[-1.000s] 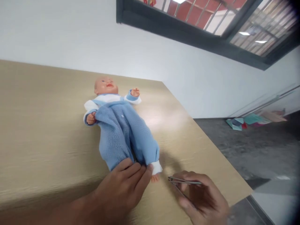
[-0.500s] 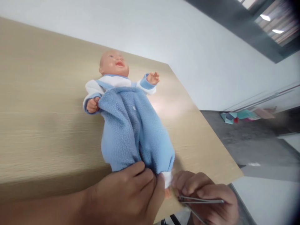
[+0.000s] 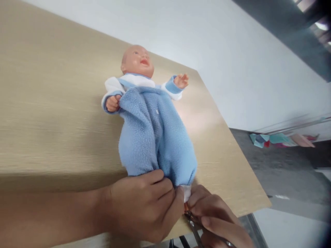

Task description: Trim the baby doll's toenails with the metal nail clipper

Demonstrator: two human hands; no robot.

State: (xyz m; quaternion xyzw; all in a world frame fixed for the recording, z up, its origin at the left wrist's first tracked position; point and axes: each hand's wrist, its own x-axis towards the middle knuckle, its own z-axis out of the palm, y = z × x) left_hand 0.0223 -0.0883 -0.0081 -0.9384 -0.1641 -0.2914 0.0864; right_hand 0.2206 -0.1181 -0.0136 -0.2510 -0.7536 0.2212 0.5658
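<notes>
The doll [image 3: 157,134] lies on its back on the wooden table [image 3: 64,113], its head pointing away from the person and its feet toward them. It wears fleecy blue overalls [image 3: 177,146] over a white top with blue trim, and its far arm, on the right, sticks out with the small hand [image 3: 181,81] spread. At the doll's foot end, the left hand [image 3: 148,206] is closed, its fingers bent over the lower end of the legs and its thumb side against the white cuff [image 3: 186,192]. Just right of the doll's foot [image 3: 186,207], the right hand [image 3: 217,217] is curled nearly closed around metal clippers [image 3: 195,232], whose tip meets the toes; whether it bites on anything is too blurred to tell. Fingers of this hand also touch the cuff. Beyond the doll's head rises a pale wall [image 3: 181,27], with a dark window frame [image 3: 289,34] up to the right. Well to the doll's right, past the table's edge, colored pieces [image 3: 281,139] lie on the grey floor [image 3: 279,172] near the wall.
</notes>
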